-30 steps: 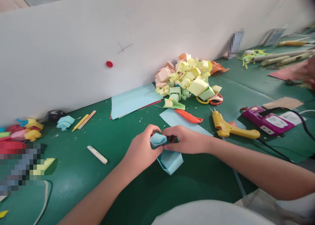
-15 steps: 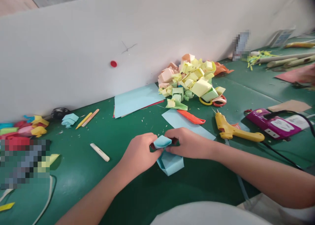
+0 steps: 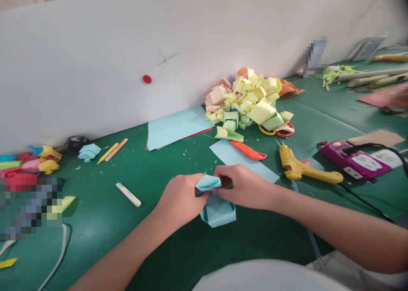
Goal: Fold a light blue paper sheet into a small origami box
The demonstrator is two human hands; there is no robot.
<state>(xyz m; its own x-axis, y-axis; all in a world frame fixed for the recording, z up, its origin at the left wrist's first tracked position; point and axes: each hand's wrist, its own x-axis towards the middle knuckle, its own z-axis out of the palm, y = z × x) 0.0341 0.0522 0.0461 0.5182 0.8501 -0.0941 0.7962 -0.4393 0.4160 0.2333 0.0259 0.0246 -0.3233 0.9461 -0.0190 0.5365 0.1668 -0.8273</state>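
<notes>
Between my hands is a folded light-blue paper piece (image 3: pixel 219 212), with a narrow folded part on top and a wider box-like part hanging below. My left hand (image 3: pixel 183 195) pinches the upper part from the left, thumb in front. From the right, my right hand (image 3: pixel 240 185) grips the same paper near the narrow fold, thumb and fingers closed on it. Some fingertips are hidden behind the paper. Just beyond my right hand, a light-blue sheet (image 3: pixel 258 168) lies on the table under an orange-red cutter (image 3: pixel 247 150).
A yellow glue gun (image 3: pixel 306 170) and a purple power strip (image 3: pixel 353 159) with cables lie at right. Folded paper pieces (image 3: pixel 248 100) pile up against the white board (image 3: pixel 95 61), scissors (image 3: pixel 284 130) beside them. A white stick-like tool (image 3: pixel 128 194) and coloured origami shapes (image 3: pixel 32 163) are at left.
The blue paper has tilted slightly and shifted a little left between my hands. Its lower part shows more of its front face. Both hands keep their hold.
</notes>
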